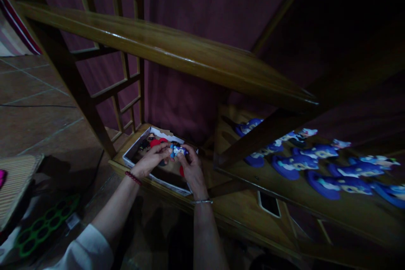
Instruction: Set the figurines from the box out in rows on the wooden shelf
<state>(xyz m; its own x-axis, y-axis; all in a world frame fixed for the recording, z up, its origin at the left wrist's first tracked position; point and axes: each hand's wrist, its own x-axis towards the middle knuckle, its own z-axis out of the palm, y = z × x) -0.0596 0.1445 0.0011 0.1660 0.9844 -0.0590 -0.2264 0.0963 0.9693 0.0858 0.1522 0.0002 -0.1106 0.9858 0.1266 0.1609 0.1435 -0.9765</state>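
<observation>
A small blue-and-white figurine is held between my two hands, above an open cardboard box. My left hand pinches its left end, where a light-blue part shows. My right hand grips its right end with thumb and fingers. Beneath them the box sits on a wooden shelf, white-edged and brown inside. In it lie red pieces and some dark small items, partly covered by my hands.
On the shelf to the right stand several blue figurines on round blue bases. A phone lies on the lower wooden board. A wooden rail crosses above my hands, beside a lattice side panel. A green holder with round holes is at lower left.
</observation>
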